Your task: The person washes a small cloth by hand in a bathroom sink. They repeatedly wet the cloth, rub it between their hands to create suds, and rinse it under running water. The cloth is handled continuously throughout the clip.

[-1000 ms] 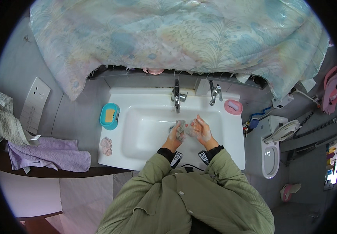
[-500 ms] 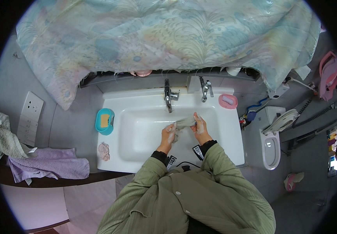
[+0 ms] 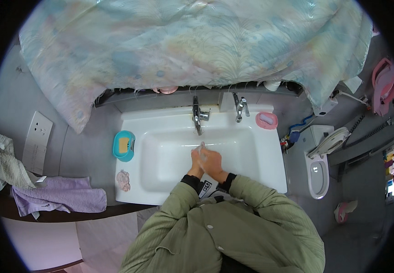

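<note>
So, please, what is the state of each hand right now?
Left hand: against the other; open or closed cannot be told.
Right hand: looks closed; anything inside is hidden.

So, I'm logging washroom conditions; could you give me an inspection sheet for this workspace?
Surface: glossy white sink basin.
Job's things: chrome faucet ahead of the hands; anything held is mostly hidden.
Clutter: turquoise soap dish with yellow bar and crumpled pinkish fabric at left; pink soap dish with pale bar at right.
Hands: left hand and right hand together over the basin.
Cables: coiled black cord, right.
Surroundings: toilet right, lilac towel left.
</note>
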Motion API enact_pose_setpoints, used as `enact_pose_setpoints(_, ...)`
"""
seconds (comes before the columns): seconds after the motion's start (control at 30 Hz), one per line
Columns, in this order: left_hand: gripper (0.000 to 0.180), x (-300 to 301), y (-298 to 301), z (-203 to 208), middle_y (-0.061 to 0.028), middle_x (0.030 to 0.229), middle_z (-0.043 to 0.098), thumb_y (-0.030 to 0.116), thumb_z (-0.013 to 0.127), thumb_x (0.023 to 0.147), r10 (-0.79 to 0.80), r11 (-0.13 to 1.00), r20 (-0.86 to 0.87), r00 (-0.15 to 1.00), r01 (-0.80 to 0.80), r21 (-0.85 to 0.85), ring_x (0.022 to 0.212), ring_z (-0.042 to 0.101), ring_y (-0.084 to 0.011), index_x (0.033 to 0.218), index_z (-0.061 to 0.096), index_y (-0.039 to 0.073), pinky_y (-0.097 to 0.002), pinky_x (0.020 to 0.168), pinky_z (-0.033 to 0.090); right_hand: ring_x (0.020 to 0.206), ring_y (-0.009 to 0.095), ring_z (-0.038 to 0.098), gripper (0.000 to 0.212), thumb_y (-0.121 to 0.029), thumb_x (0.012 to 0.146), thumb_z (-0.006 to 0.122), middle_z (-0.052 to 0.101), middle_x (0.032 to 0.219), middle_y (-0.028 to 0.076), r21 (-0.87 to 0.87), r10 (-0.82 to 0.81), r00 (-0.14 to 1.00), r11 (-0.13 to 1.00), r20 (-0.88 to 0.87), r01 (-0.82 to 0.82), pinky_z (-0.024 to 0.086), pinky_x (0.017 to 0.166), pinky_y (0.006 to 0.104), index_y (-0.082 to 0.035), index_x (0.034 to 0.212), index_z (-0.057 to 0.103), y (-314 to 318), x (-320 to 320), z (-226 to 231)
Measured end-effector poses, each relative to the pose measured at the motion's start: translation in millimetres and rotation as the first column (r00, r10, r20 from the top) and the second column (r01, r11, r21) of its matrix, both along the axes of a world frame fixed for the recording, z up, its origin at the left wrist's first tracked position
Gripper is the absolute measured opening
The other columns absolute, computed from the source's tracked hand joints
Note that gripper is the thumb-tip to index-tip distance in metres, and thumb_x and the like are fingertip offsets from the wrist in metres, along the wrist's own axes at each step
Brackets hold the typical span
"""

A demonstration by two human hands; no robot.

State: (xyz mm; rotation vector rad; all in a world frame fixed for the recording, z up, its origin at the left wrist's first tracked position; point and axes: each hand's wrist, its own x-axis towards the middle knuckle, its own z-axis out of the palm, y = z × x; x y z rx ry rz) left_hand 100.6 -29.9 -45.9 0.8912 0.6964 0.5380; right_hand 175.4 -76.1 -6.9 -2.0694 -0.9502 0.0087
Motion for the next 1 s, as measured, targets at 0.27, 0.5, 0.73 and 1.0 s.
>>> enact_pose_setpoints(0.27, 0.042, -4, 1, 18, -0.0067, 0.077, 0.060, 0.037, 0.052, 0.090, -0.007, 0.998, -0.100, 0.995, 0.012, 0.056, 0.069, 0.054, -0.0143, 0.086, 0.060, -0.004, -0.0305, 0.058, 0.045, 0.069, 0.039, 0.058, 0.039, -0.045, 0.087, 0.047, 0.062, 0.075, 0.018, -0.064, -0.007, 1.000, 0.998, -0.028, 0.006, 0.046, 0.063, 0.0453, -0.009, 0.080, 0.061, -6, -19, 2)
enact_pose_setpoints(0.5, 0.036, -5, -1, 7, -0.0059, 0.085, 0.059, 0.034, 0.047, 0.093, -0.098, 0.993, -0.071, 0.993, 0.102, 0.054, 0.074, 0.054, -0.0119, 0.094, 0.060, 0.000, -0.0277, 0.057, 0.043, 0.064, 0.038, 0.056, 0.034, -0.037, 0.089, 0.047, 0.060, 0.070, 0.017, -0.115, -0.079, 0.966, 0.992, -0.245, 0.052, 0.044, 0.055, 0.0450, -0.009, 0.079, 0.064, -5, -14, 10)
enact_pose_setpoints(0.73, 0.041, -8, 7, 11, -0.0087, 0.078, 0.061, 0.035, 0.048, 0.092, -0.022, 0.970, 0.212, 0.977, 0.072, -0.231, 0.066, 0.057, -0.0147, 0.091, 0.061, -0.004, -0.0317, 0.056, 0.045, 0.060, 0.036, 0.056, 0.043, -0.040, 0.089, 0.048, 0.059, 0.065, 0.016, 0.182, 0.044, 0.999, 0.983, -0.017, -0.040, 0.043, 0.057, 0.0416, -0.004, 0.069, 0.062, 3, -27, 14)
enact_pose_setpoints(1.0, 0.024, -14, 10, 14, -0.0090, 0.088, 0.063, 0.025, 0.047, 0.092, -0.016, 0.993, 0.012, 1.000, 0.014, 0.115, 0.080, 0.061, -0.0205, 0.096, 0.057, 0.004, -0.0317, 0.070, 0.049, 0.066, 0.036, 0.058, 0.027, -0.035, 0.084, 0.056, 0.062, 0.074, 0.017, 0.118, 0.127, 0.991, 0.985, -0.036, -0.122, 0.044, 0.060, 0.0408, -0.010, 0.080, 0.064, 4, -28, 25)
